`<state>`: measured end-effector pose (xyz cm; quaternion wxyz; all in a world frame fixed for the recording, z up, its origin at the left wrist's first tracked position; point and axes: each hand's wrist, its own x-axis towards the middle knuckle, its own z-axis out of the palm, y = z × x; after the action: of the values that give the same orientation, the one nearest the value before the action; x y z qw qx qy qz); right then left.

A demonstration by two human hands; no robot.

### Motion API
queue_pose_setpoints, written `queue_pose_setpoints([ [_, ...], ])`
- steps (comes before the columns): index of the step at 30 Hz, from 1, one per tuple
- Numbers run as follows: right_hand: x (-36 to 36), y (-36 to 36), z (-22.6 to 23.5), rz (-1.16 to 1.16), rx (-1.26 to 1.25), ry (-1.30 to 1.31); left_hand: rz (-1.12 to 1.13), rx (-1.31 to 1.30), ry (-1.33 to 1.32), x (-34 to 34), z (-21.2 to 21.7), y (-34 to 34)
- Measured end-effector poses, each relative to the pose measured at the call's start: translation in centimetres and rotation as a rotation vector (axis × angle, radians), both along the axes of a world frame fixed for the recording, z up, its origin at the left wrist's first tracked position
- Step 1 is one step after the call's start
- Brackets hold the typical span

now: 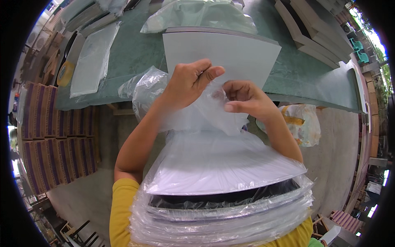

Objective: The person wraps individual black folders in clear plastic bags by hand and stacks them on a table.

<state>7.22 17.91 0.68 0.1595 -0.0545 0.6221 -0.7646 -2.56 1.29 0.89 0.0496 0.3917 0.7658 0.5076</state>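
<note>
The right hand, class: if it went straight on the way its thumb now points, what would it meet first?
The right hand would probably meet the crumpled clear plastic bunched just to its left, though depth is hard to judge here.

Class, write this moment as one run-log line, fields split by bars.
left hand: at clear plastic | right hand: at clear plastic | white boards: stacked on green table | wrapped pile: before yellow shirt

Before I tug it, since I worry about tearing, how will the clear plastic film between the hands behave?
The film is probably floppy, given its bunched creases. It looks thin and see-through, so likely light, perhaps easily torn. Its glossy shine suggests slipperiness.
</note>
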Motion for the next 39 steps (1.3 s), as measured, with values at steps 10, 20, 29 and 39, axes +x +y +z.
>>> queue_pose_setpoints([
  [10, 0.8, 1.8, 0.0, -0.135, -0.197, -0.154, 0.346, 0.048, -0.054, -1.5, 2.9, -3.8],
  [20, 1.5, 0.5, -0.2, -0.276, -0.552, -0.153, -0.006, -0.132, -0.465, 0.4, 0.8, -4.8],
  [29, 2.6, -0.1, 4.3, -0.282, 0.265, 0.433, 0.019, -0.092, 0.191, 4.0, 4.9, -1.9],
  [39, 1.2, 2.0, 3.7, -0.244, -0.637, 0.000, -0.161, -0.049, -0.391, 3.8, 5.1, -0.7],
])
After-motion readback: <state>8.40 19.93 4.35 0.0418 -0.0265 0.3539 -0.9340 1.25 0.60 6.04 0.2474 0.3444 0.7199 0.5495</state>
